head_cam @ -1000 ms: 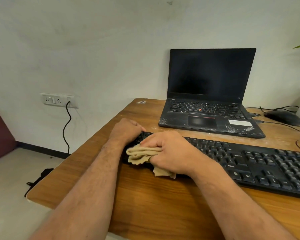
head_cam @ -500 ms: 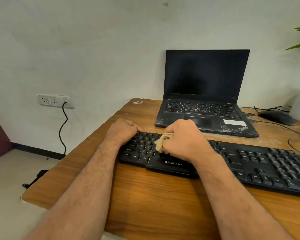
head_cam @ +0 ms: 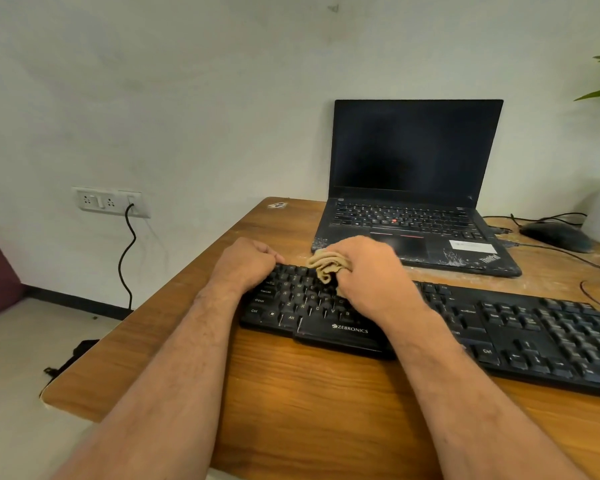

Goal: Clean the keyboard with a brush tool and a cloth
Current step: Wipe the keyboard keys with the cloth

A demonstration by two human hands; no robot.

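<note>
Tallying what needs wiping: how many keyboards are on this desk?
2. The black keyboard lies near the front edge, under both hands; the laptop behind it has its own built-in one. None seems hidden.

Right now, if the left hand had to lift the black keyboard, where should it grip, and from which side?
The keyboard is long, flat and low, so probably by its left short end, from the left, where the left hand already rests. The right hand holds the cloth on the keys.
</note>
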